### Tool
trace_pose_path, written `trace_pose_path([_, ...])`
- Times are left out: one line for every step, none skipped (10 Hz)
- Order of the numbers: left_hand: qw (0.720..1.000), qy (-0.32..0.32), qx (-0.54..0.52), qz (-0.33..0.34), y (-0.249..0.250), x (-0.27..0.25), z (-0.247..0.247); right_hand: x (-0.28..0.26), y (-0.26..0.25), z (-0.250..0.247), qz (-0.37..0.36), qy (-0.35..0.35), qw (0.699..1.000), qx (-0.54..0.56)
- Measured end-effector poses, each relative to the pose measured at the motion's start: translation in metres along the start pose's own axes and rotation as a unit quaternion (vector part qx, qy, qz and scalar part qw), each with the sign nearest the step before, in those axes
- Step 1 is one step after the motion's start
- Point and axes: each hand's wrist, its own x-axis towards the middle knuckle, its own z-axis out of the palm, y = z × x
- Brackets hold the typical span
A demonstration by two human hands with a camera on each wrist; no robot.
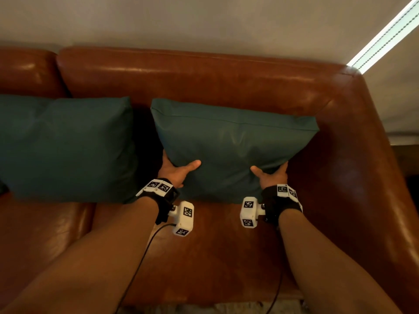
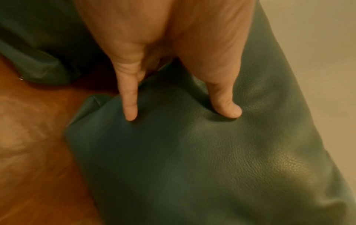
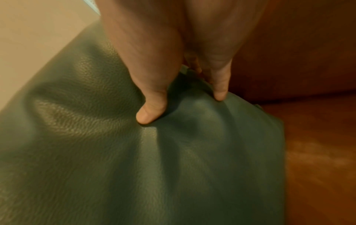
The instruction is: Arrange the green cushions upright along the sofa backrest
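Note:
A dark green leather cushion [image 1: 231, 141] stands tilted against the brown sofa backrest [image 1: 204, 80] at the right end of the sofa. My left hand [image 1: 174, 169] grips its left edge, thumb on the front, fingers behind. My right hand [image 1: 272, 174] grips its right edge the same way. In the left wrist view a forefinger and thumb pinch the cushion [image 2: 192, 152]; the right wrist view shows the thumb dented into the cushion [image 3: 134, 152]. A second green cushion [image 1: 65, 146] leans against the backrest to the left, apart from the held one.
The sofa's right armrest [image 1: 362, 177] rises close beside the held cushion. The brown seat [image 1: 204, 245] stretches in front of both cushions. A pale wall [image 1: 204, 21] stands behind the sofa, with a bright light strip [image 1: 385, 35] at the upper right.

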Motion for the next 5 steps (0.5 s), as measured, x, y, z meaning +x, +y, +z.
trace_pose_path([1.000,0.005,-0.009,0.005,-0.003,0.004,-0.002,-0.001,-0.001,-0.004,-0.009,-0.003,1.000,-0.004])
trace_pose_path([1.000,-0.021,0.005,-0.010,-0.006,0.000,-0.009,-0.008,0.001,-0.008,-0.017,-0.001,1.000,-0.014])
trace_pose_path([0.999,-0.036,0.008,-0.015,-0.015,-0.007,-0.023,-0.024,0.001,-0.007,-0.024,0.029,0.999,-0.007])
trace_pose_path([0.994,-0.049,0.086,-0.042,-0.040,-0.008,-0.052,-0.054,0.000,0.001,-0.013,0.052,0.999,0.005])
trace_pose_path([0.989,-0.046,0.126,-0.061,-0.063,-0.015,-0.086,-0.098,0.001,0.013,0.027,0.030,0.999,0.007])
